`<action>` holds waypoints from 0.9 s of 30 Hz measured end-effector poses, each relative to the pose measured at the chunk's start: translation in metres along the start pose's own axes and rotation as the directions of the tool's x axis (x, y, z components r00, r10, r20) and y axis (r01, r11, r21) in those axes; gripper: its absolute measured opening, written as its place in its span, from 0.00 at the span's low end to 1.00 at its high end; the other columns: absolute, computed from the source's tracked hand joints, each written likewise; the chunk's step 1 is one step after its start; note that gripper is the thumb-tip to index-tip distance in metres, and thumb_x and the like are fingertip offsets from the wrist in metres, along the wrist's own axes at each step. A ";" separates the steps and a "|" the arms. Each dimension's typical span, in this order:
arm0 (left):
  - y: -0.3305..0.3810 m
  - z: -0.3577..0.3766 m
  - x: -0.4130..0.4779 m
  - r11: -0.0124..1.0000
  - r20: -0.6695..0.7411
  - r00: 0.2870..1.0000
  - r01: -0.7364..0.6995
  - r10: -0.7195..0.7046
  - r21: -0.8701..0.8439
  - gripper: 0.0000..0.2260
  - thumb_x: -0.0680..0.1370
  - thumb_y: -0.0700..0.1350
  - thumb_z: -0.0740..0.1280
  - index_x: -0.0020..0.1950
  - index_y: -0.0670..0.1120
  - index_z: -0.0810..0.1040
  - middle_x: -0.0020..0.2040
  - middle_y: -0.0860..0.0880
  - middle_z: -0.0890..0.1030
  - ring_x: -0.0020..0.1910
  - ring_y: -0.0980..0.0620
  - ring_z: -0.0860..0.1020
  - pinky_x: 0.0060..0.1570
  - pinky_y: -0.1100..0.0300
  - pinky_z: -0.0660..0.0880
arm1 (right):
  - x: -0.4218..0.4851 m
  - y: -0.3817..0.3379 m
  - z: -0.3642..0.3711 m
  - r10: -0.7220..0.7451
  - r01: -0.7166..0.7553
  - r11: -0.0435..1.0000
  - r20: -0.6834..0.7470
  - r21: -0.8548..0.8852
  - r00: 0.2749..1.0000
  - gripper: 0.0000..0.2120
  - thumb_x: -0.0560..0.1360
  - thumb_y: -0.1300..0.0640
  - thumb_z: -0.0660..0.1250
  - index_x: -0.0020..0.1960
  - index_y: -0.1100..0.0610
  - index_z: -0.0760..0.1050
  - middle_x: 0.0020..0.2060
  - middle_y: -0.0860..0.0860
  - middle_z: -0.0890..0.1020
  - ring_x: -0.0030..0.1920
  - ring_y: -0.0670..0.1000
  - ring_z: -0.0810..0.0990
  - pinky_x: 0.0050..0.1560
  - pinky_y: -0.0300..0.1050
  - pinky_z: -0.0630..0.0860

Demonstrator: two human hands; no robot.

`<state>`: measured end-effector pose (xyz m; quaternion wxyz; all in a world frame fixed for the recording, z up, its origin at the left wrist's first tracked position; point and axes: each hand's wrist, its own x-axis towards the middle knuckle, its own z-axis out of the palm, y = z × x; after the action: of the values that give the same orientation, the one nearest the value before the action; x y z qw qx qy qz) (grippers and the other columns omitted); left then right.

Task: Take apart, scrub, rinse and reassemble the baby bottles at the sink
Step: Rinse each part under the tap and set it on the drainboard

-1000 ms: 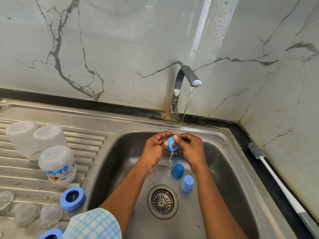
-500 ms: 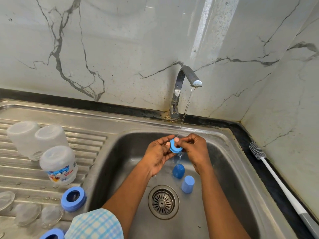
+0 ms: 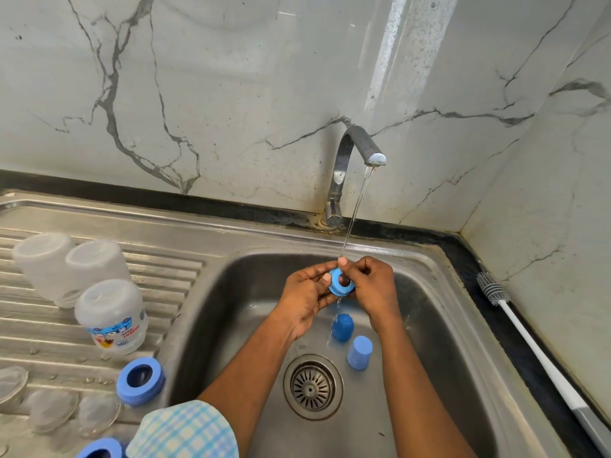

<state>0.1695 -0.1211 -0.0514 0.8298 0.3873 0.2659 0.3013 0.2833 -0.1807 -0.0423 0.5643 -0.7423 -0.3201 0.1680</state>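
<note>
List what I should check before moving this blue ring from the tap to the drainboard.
1. Grip: left hand and right hand both pinch the blue screw ring: ok.
2. Rinse contact: the water stream from the tap lands at the ring's top edge: ok.
3. Soap gone from the ring: cannot tell.
4. Landing spot: bare ribs on the drainboard near the other blue ring: ok.
5. Basin emptied: two blue caps stand near the drain strainer: not ok.
</note>
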 end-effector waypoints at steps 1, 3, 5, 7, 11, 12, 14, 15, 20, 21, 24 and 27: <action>0.000 -0.001 0.000 1.000 -0.020 1.000 -0.012 0.012 -0.004 0.10 0.81 0.33 0.62 0.58 0.41 0.80 0.53 0.41 0.84 0.49 0.47 0.84 0.45 0.57 0.83 | 0.000 0.001 0.001 0.025 -0.025 1.000 0.013 0.018 1.000 0.12 0.77 0.51 0.70 0.43 0.60 0.79 0.39 0.53 0.84 0.43 0.52 0.84 0.46 0.46 0.82; -0.002 -0.002 0.002 0.998 -0.078 0.995 -0.062 0.062 0.011 0.09 0.80 0.34 0.65 0.58 0.42 0.80 0.51 0.43 0.85 0.48 0.48 0.85 0.45 0.57 0.83 | -0.002 0.000 0.001 0.049 -0.050 0.999 0.057 0.020 0.997 0.09 0.79 0.51 0.68 0.46 0.57 0.81 0.41 0.51 0.85 0.46 0.49 0.84 0.47 0.44 0.82; -0.003 -0.005 0.003 0.989 -0.125 0.983 -0.127 0.136 0.079 0.12 0.78 0.34 0.68 0.60 0.43 0.78 0.49 0.44 0.86 0.48 0.48 0.85 0.45 0.58 0.82 | -0.006 -0.005 0.002 0.059 -0.062 0.998 0.170 0.014 0.984 0.09 0.79 0.50 0.67 0.50 0.54 0.82 0.44 0.48 0.84 0.47 0.47 0.83 0.47 0.41 0.81; -0.002 -0.005 0.003 0.970 -0.135 0.971 -0.176 0.199 0.167 0.13 0.77 0.34 0.69 0.61 0.44 0.78 0.48 0.44 0.86 0.48 0.49 0.85 0.46 0.59 0.82 | -0.010 -0.008 0.003 0.087 -0.106 0.993 0.287 0.052 0.954 0.10 0.80 0.49 0.66 0.52 0.54 0.82 0.46 0.50 0.85 0.46 0.49 0.85 0.46 0.44 0.83; 0.000 -0.003 0.005 0.949 -0.115 0.973 -0.164 0.201 0.269 0.09 0.81 0.37 0.65 0.60 0.42 0.79 0.53 0.42 0.83 0.51 0.48 0.84 0.45 0.60 0.82 | -0.012 -0.010 0.003 0.217 -0.261 0.954 0.267 0.144 0.939 0.10 0.83 0.54 0.59 0.53 0.55 0.78 0.47 0.59 0.85 0.44 0.55 0.86 0.41 0.44 0.83; 0.001 -0.002 0.005 0.936 -0.096 0.975 -0.164 0.202 0.310 0.10 0.81 0.36 0.65 0.60 0.42 0.79 0.55 0.42 0.83 0.52 0.48 0.84 0.46 0.59 0.82 | -0.012 -0.010 0.003 0.255 -0.304 0.938 0.264 0.165 0.930 0.11 0.84 0.54 0.57 0.54 0.56 0.77 0.46 0.61 0.85 0.44 0.57 0.86 0.42 0.46 0.84; -0.001 -0.002 0.007 0.846 -0.070 0.960 -0.202 0.270 0.493 0.12 0.79 0.34 0.67 0.61 0.43 0.80 0.56 0.44 0.83 0.53 0.50 0.83 0.52 0.56 0.82 | -0.014 -0.011 0.002 0.297 -0.359 0.914 0.287 0.191 0.911 0.13 0.85 0.55 0.56 0.57 0.59 0.77 0.45 0.62 0.85 0.44 0.59 0.86 0.43 0.48 0.84; -0.002 -0.003 0.007 0.762 -0.047 0.944 -0.234 0.327 0.604 0.13 0.78 0.34 0.68 0.61 0.44 0.81 0.56 0.45 0.83 0.53 0.52 0.82 0.55 0.57 0.80 | -0.015 -0.010 0.001 0.306 -0.373 0.906 0.303 0.199 0.903 0.14 0.85 0.54 0.55 0.57 0.60 0.76 0.44 0.63 0.85 0.43 0.59 0.86 0.43 0.49 0.84; -0.004 -0.005 0.007 0.340 0.094 0.885 -0.271 0.457 0.901 0.11 0.79 0.40 0.67 0.59 0.50 0.84 0.51 0.48 0.78 0.48 0.55 0.75 0.49 0.64 0.73 | -0.019 -0.011 0.002 0.320 -0.433 0.879 0.425 0.200 0.846 0.21 0.83 0.45 0.56 0.58 0.62 0.78 0.46 0.60 0.86 0.46 0.58 0.87 0.47 0.51 0.84; -0.005 -0.005 0.008 0.338 0.098 0.886 -0.272 0.452 0.901 0.12 0.80 0.40 0.66 0.61 0.49 0.83 0.52 0.48 0.77 0.49 0.55 0.75 0.50 0.65 0.73 | -0.018 -0.011 0.002 0.319 -0.437 0.874 0.428 0.214 0.846 0.21 0.84 0.46 0.56 0.59 0.62 0.77 0.46 0.60 0.86 0.46 0.57 0.87 0.47 0.51 0.84; -0.002 -0.002 0.007 0.479 0.031 0.905 -0.253 0.423 0.840 0.16 0.81 0.37 0.63 0.68 0.46 0.77 0.57 0.49 0.75 0.55 0.55 0.76 0.55 0.66 0.73 | -0.016 -0.011 0.002 0.349 -0.458 0.840 0.359 0.289 0.866 0.22 0.84 0.46 0.54 0.57 0.64 0.77 0.43 0.61 0.86 0.43 0.56 0.87 0.41 0.47 0.84; -0.003 -0.003 0.002 0.507 0.038 0.911 -0.263 0.410 0.821 0.15 0.80 0.34 0.63 0.63 0.44 0.81 0.56 0.50 0.81 0.53 0.56 0.78 0.55 0.65 0.75 | -0.015 -0.012 0.001 0.382 -0.468 0.837 0.311 0.282 0.870 0.24 0.84 0.45 0.54 0.55 0.64 0.77 0.40 0.61 0.86 0.38 0.55 0.86 0.35 0.44 0.82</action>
<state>0.1699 -0.1197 -0.0557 0.4602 0.7409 0.3593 0.3319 0.2680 -0.1877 -0.0336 0.5914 -0.6567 -0.1773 0.4331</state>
